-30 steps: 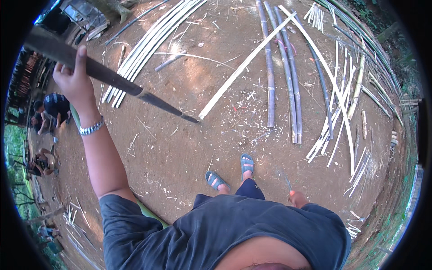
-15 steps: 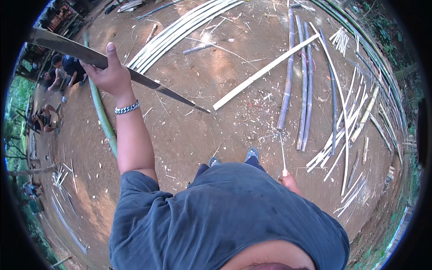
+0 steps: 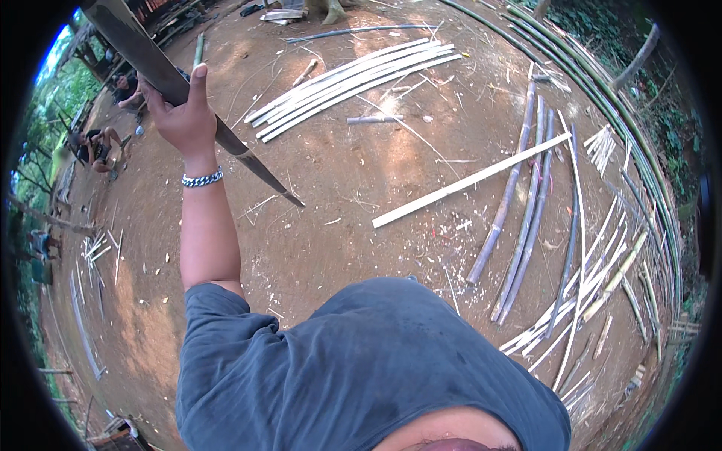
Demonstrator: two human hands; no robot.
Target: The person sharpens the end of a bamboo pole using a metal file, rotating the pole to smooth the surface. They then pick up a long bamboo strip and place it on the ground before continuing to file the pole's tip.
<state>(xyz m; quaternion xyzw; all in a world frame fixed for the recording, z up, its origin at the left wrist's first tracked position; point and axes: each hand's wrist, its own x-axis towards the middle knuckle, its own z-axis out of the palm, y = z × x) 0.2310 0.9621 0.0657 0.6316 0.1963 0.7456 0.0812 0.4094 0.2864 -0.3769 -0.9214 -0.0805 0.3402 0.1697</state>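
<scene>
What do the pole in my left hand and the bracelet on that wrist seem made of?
Dark pole: probably bamboo with a smooth finish, judging by the ringed joint along it.
Bracelet: likely polished metal, given its shiny, silvery, chain-like links, though coated plastic is possible.

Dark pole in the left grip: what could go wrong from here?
1. The dark pole might slip or twist: only the left grip shows on it, and whether its lower end touches ground is unclear.
2. Its upper end runs out of frame, so a swing could strike something unseen.
3. Stepping forward or right may mean a trip: a pale strip and purplish poles lie loose there.
</scene>
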